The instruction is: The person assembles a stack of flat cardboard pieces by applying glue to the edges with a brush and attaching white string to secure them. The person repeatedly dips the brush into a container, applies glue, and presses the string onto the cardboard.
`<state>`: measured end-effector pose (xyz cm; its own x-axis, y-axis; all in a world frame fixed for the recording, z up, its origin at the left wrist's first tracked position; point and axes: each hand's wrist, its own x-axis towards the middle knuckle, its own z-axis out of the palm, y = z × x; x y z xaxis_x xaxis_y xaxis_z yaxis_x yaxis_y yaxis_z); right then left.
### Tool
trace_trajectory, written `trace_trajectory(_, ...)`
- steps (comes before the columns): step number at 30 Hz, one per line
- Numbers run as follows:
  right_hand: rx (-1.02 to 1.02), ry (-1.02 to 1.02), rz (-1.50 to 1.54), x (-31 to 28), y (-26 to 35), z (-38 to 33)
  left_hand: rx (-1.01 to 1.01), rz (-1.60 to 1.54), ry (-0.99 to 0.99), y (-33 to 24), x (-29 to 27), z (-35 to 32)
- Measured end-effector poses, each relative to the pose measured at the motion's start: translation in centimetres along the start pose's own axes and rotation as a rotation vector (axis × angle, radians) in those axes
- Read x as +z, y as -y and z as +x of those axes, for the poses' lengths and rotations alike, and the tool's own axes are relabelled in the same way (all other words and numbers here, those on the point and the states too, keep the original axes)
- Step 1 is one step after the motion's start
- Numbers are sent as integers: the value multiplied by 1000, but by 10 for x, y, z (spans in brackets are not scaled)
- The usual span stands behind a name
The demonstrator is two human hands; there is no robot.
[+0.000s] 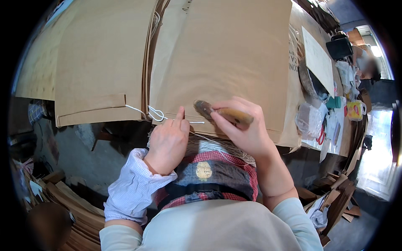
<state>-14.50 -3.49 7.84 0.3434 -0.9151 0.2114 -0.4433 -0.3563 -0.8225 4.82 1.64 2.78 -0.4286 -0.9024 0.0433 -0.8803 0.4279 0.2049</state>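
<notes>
A brown paper bag (234,62) lies flat in front of me, with a flap line along its near edge. My left hand (169,140) rests on that near edge, its index finger stretched out on the paper and the other fingers partly hidden. A white cord (136,109) loops from the stack at the left and passes under this hand; its end shows just to the right. My right hand (247,125) is closed round a wooden-handled tool (235,117) with a rounded dark end, held at the bag's surface. Its exact kind is unclear.
Another stack of brown paper bags (96,54) lies at the left. To the right are a white sheet (317,60), red-handled scissors (321,136), a clear plastic bag (310,119) and a yellow pack (355,109). Another person (368,62) is at the far right. Cardboard pieces (75,205) lie below left.
</notes>
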Motion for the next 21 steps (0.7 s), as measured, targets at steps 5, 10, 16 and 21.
trace_trajectory(5, 450, -149, 19, -45, -17, -26, -11, -45, 20, -3, -1, 3)
trace_trajectory(10, 516, -277, -306, -94, -56, -61, -15, -85, 13, -1, 0, 2)
trace_trajectory(16, 388, -309, -511, -104, -76, -57, -83, -85, 118, -10, -7, 11)
trace_trajectory(21, 384, -766, 347, -169, -72, -107, -84, -114, 141, -6, -9, 6)
